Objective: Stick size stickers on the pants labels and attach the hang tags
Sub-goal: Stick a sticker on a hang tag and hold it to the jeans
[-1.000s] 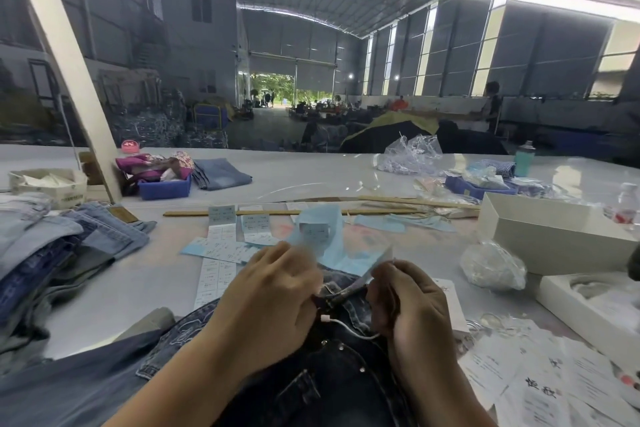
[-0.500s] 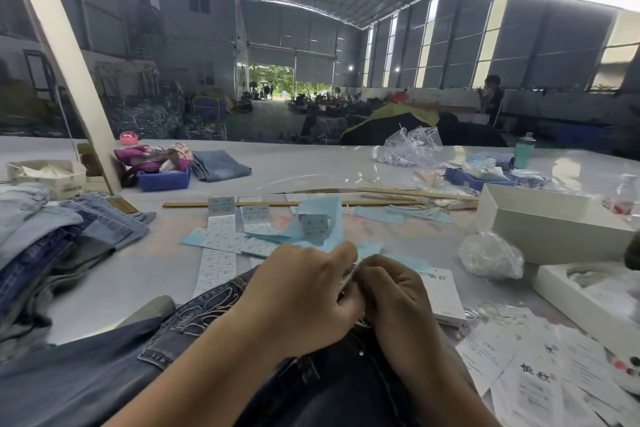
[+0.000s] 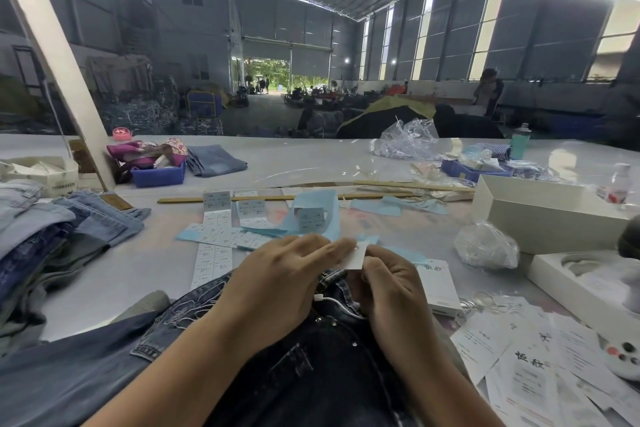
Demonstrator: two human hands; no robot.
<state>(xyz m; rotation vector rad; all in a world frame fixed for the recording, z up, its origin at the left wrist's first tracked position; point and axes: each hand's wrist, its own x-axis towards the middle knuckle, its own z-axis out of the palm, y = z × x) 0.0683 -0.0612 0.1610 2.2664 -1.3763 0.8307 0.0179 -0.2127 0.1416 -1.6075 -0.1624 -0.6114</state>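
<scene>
head view: both hands meet above the waistband of dark jeans [image 3: 311, 367] spread at the near edge of the table [image 3: 145, 274]
left hand [image 3: 277, 284]: fingers stretched forward, tips pinching the upper edge of a small white tag [image 3: 355, 255]
right hand [image 3: 388, 291]: fingers curled, thumb pinching the tag's lower right side
tag: a light, thin card, likely to bend or crease; best held by its edges, near the hole
cord [image 3: 334, 300]: a thin white loop lying on the denim between the hands; limp and easy to drop; take it by its plastic end
jeans: heavy, soft, unlikely to slide
sticker sheets [image 3: 213, 251]: flat on the table just beyond the hands; flimsy paper
loose tags [image 3: 526, 357]: scattered to the right
</scene>
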